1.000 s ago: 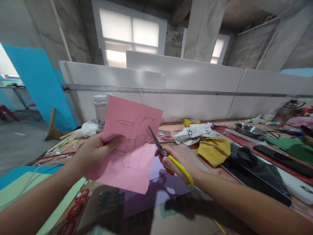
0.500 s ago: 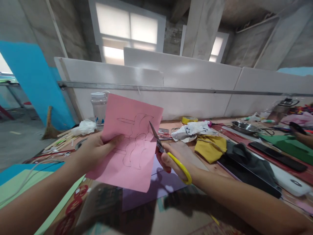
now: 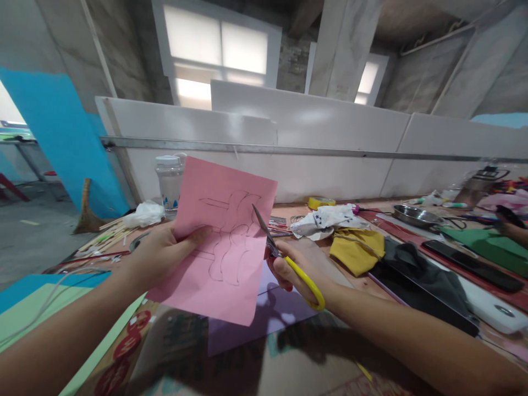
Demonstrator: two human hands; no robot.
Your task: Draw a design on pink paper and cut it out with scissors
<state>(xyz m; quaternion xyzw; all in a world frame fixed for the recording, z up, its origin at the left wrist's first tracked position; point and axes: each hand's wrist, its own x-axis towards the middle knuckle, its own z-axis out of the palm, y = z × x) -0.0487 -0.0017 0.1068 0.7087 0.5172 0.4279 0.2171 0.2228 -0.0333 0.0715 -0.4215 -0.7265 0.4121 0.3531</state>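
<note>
A sheet of pink paper [image 3: 243,297] with pencil outlines drawn on it is tilted up in front of me. My left hand [image 3: 169,250] grips its left edge, thumb on the front and the other fingers hidden behind. Yellow-handled scissors [image 3: 303,283] are in my right hand [image 3: 289,269], with fingers through the handles. One blade lies over the front of the sheet at its right edge, its tip near the drawn curves. Whether the other blade is behind the sheet I cannot make out. Purple paper [image 3: 231,338] lies below, on the cardboard-covered table.
A water bottle [image 3: 170,184], wooden sticks [image 3: 103,242] and green paper [image 3: 37,313] are on the left. To the right lie a yellow cloth [image 3: 357,250], a metal bowl [image 3: 416,215], a black phone [image 3: 472,265] and a white power bank [image 3: 489,305]. Another person's hand [image 3: 513,228] shows far right.
The view has shifted very slightly. The pink paper and scissors keep nearly the same position to each other. The other person's hand at far right has moved a little.
</note>
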